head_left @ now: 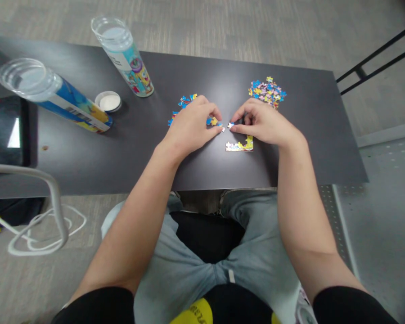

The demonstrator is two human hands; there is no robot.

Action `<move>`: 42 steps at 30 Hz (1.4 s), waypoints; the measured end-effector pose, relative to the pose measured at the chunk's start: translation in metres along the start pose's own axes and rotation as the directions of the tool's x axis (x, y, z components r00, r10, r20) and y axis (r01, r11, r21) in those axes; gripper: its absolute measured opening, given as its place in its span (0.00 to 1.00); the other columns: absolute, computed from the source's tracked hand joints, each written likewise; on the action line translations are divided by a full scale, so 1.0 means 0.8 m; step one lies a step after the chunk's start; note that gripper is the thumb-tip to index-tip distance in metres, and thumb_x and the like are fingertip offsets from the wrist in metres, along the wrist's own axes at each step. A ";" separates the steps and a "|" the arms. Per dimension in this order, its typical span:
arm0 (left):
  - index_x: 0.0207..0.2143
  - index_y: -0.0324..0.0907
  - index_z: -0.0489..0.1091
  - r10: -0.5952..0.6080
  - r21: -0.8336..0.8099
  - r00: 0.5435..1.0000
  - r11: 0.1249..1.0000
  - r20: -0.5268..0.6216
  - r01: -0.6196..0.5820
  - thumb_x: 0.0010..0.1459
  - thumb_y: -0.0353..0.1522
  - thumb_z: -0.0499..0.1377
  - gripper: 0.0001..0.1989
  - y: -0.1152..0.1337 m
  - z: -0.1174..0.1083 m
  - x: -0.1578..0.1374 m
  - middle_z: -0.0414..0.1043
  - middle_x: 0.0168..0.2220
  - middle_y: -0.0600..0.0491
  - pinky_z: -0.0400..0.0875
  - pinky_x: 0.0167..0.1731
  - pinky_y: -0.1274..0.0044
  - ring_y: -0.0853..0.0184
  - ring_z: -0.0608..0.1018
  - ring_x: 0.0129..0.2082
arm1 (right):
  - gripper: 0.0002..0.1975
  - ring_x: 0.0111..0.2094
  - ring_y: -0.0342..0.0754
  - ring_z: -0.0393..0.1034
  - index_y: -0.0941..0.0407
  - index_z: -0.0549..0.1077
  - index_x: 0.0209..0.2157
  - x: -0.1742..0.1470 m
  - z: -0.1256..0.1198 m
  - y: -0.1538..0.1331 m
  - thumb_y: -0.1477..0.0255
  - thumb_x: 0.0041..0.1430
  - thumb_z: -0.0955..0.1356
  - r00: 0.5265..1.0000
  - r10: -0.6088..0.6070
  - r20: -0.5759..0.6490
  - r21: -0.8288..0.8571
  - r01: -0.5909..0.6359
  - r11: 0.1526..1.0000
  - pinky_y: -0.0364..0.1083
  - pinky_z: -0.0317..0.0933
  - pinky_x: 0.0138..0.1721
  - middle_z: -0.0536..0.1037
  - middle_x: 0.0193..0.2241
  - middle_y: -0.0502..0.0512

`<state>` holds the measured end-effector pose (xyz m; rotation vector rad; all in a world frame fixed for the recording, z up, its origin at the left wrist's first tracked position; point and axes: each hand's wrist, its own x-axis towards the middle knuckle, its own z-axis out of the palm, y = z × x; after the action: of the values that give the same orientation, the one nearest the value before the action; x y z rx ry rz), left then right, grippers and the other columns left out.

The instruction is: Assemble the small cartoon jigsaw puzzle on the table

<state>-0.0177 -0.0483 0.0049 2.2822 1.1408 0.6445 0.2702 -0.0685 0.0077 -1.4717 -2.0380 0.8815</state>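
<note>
My left hand (pixel 197 123) pinches a small jigsaw puzzle piece (pixel 223 129) between thumb and fingertips. Facing it, a short gap away, my right hand (pixel 261 121) grips another puzzle piece (pixel 231 125) by its edge. Just below the right hand lies a joined strip of puzzle pieces (pixel 239 147), mostly white and yellow, with a corner turning upward; the hand covers part of it. Loose pieces (pixel 185 101) lie behind my left hand and are partly hidden by it. A heap of mixed blue, pink and yellow pieces (pixel 266 91) sits beyond my right hand.
Two clear-topped printed canisters (pixel 126 58) (pixel 64 101) stand on the dark table (pixel 138 148) to the left, with a round white lid (pixel 108 101) between them. A black glossy device (pixel 5 130) lies at the far left, near a thick white tube (pixel 56 189).
</note>
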 end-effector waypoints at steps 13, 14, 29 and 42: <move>0.52 0.50 0.95 -0.051 0.014 0.998 0.999 0.048 0.051 0.73 0.35 0.76 0.08 0.000 0.001 0.006 0.85 0.56 0.44 0.83 0.67 0.60 0.47 0.86 0.59 | 0.12 0.45 0.63 0.74 0.42 0.90 0.46 -0.002 0.005 -0.018 0.53 0.68 0.85 0.999 0.040 -0.004 0.003 -0.040 0.999 0.71 0.78 0.59 0.87 0.53 0.59; 0.52 0.50 0.95 -0.049 -0.003 0.998 0.999 0.049 0.049 0.72 0.35 0.77 0.08 -0.001 0.002 0.006 0.85 0.56 0.44 0.83 0.67 0.59 0.47 0.86 0.58 | 0.13 0.46 0.63 0.73 0.41 0.90 0.46 -0.003 0.005 -0.022 0.51 0.67 0.85 0.998 0.066 -0.001 -0.006 -0.066 0.998 0.71 0.78 0.60 0.87 0.53 0.58; 0.48 0.55 0.92 -0.102 -0.109 0.993 0.989 -0.051 0.096 0.73 0.40 0.77 0.04 -0.022 -0.026 0.001 0.86 0.49 0.47 0.86 0.63 0.58 0.47 0.86 0.57 | 0.10 0.51 0.64 0.75 0.43 0.90 0.48 -0.001 0.010 -0.033 0.55 0.73 0.83 0.999 0.030 -0.017 -0.022 -0.030 0.999 0.71 0.76 0.66 0.84 0.58 0.60; 0.46 0.54 0.89 -0.225 -0.143 0.969 0.967 -0.101 0.210 0.70 0.50 0.79 0.13 -0.068 -0.072 -0.027 0.88 0.52 0.46 0.83 0.62 0.56 0.45 0.85 0.60 | 0.03 0.60 0.67 0.81 0.45 0.86 0.50 0.027 0.032 0.007 0.67 0.79 0.79 0.970 -0.059 -0.236 -0.153 0.023 0.988 0.71 0.76 0.73 0.82 0.56 0.64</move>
<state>-0.0963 -0.0245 0.0105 1.9962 1.3403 0.7495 0.2491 -0.0522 -0.0132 -1.5259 -1.9797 0.5147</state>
